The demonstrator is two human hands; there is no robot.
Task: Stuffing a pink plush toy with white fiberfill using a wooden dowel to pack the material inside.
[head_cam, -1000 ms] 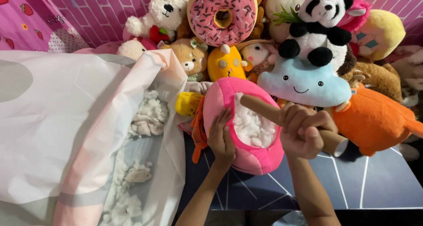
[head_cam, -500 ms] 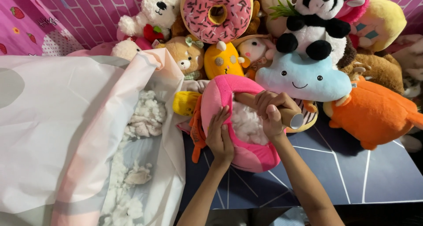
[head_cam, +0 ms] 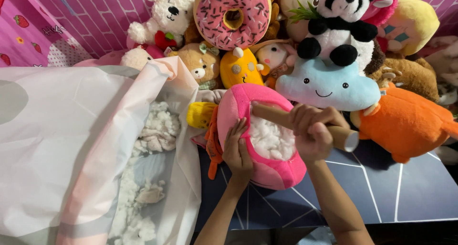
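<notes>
A pink plush toy shell lies open on the dark blue mat, with white stuffing showing in its opening. My left hand holds the left edge of that opening, fingers pointing up. My right hand is wrapped around a wooden stick, whose far end is pushed into the stuffing near the shell's top rim. The stick's near end juts out to the right of my fist.
A big pale plastic bag of loose white stuffing lies at the left. Many plush toys are heaped behind: a pink donut, a panda, a blue cloud, an orange toy. The blue mat lies at right.
My right hand brought the stick down from above the shell and pushed its tip into the stuffing, then slid back right along it. My left hand stayed on the shell's edge.
</notes>
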